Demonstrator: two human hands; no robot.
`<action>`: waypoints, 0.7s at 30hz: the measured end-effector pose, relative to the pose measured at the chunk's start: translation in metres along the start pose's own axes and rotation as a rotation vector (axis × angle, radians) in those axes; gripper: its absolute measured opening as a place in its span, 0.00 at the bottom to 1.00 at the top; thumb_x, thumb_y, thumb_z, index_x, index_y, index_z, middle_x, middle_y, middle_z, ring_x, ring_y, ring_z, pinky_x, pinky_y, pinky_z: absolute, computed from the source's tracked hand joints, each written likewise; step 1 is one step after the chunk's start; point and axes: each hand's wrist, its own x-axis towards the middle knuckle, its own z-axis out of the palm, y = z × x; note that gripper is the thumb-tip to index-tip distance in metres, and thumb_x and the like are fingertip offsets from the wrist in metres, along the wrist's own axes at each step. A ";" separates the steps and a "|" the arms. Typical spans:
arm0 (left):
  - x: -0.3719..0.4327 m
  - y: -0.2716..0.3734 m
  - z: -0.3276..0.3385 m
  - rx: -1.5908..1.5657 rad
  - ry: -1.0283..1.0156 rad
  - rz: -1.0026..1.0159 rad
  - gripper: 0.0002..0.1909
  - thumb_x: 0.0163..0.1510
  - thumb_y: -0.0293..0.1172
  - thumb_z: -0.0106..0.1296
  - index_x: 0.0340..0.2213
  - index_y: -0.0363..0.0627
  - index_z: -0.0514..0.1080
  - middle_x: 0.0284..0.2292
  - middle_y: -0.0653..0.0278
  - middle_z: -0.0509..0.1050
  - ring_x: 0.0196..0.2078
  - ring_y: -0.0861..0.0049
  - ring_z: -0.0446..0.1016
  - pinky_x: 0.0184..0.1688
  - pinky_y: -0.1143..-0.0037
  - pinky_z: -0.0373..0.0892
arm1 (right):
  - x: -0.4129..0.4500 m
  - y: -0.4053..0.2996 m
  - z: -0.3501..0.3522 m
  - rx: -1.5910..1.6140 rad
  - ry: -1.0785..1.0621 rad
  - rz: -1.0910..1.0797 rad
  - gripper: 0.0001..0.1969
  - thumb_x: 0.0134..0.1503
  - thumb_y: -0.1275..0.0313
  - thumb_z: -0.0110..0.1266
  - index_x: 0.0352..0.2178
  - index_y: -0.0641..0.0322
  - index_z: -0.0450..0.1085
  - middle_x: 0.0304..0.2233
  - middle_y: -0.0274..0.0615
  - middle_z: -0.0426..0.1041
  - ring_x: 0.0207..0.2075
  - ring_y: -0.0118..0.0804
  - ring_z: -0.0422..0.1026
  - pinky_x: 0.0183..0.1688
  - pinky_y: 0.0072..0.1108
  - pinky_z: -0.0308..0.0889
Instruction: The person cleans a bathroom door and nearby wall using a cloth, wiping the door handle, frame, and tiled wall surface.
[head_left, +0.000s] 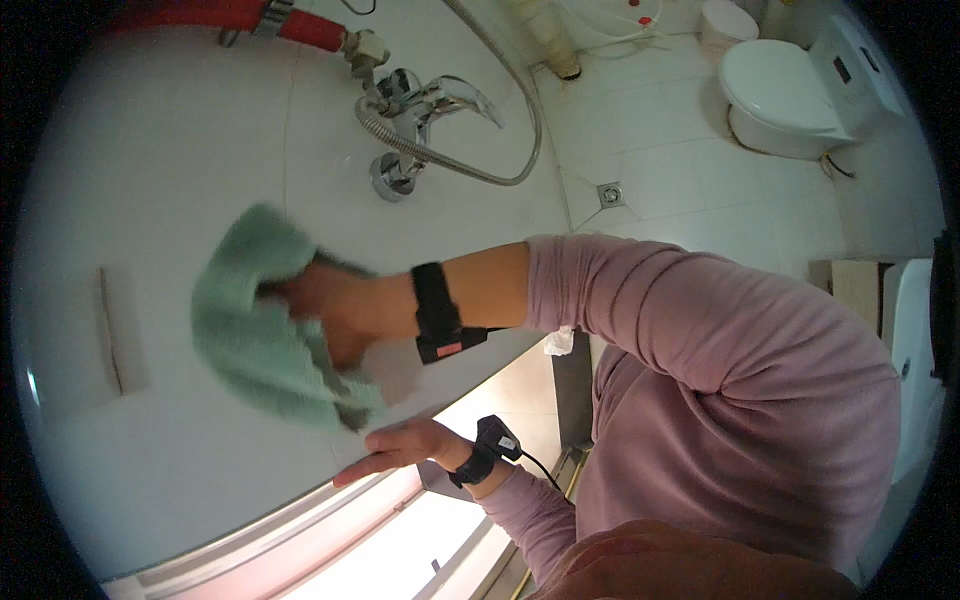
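Note:
My right hand (341, 307) holds a pale green cloth (247, 322) against the white tiled wall (172, 172). The cloth is bunched around the fingers and hides most of them; both are slightly blurred. Lower in the picture, my left hand (412, 444) has its thumb and fingers apart and nothing in it. Its fingertips lie at the wall's edge, beside a bright framed opening (360, 517); whether they press on it I cannot tell. Each wrist wears a black strap with a small device, and a cable runs from the left one.
A chrome shower mixer (420, 112) with a looping metal hose (525, 150) juts from the wall, beside a red pipe (311, 28). A floor drain (610, 195), a white toilet (780, 90) and a white bin (727, 22) are beyond. A white basin (911, 360) stands at far right.

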 end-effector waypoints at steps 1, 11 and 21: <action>0.003 -0.004 -0.005 0.100 -0.004 0.009 0.29 0.54 0.38 0.27 0.51 0.43 0.28 0.54 0.60 0.28 0.56 0.73 0.34 0.55 0.76 0.35 | -0.006 -0.006 0.000 -0.272 0.134 -0.130 0.22 0.41 0.60 0.49 0.39 0.58 0.60 0.41 0.41 0.61 0.42 0.38 0.59 0.45 0.27 0.55; 0.000 -0.013 -0.010 0.165 -0.015 -0.056 0.40 0.50 0.45 0.37 0.50 0.36 0.27 0.53 0.49 0.32 0.54 0.60 0.40 0.53 0.69 0.45 | -0.029 0.028 -0.010 -1.408 0.159 -0.315 0.26 0.43 0.66 0.50 0.45 0.56 0.55 0.44 0.38 0.59 0.44 0.36 0.59 0.46 0.24 0.54; -0.005 -0.030 -0.021 -0.075 -0.104 -0.102 0.38 0.45 0.31 0.48 0.51 0.38 0.36 0.51 0.48 0.42 0.53 0.62 0.47 0.52 0.66 0.46 | 0.025 -0.006 0.045 -1.329 -0.191 -0.240 0.34 0.28 0.56 0.58 0.40 0.60 0.61 0.39 0.49 0.63 0.38 0.46 0.64 0.45 0.28 0.56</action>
